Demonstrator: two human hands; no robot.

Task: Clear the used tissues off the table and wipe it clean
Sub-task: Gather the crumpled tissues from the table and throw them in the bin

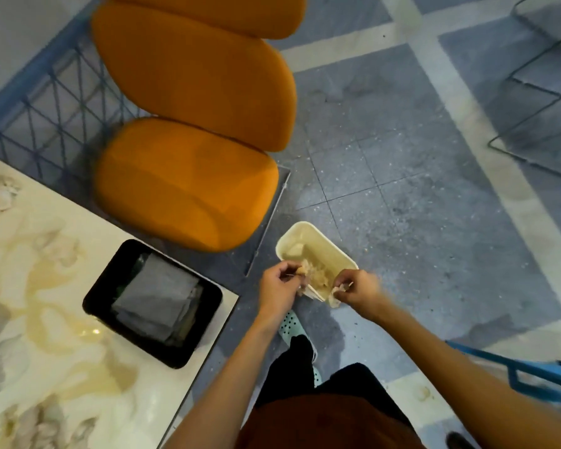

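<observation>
Tissues [316,274] in cream container [308,246]

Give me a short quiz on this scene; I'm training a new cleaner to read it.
1. True or false: the beige container rests on the table.
2. What lies in the black tray? A folded grey sheets; B a cup; C a spoon.
3. Which grips the beige container: left hand, right hand, or both?
Key: 1 false, it is held beyond the table's edge, above the floor; 2 A; 3 both.
</observation>
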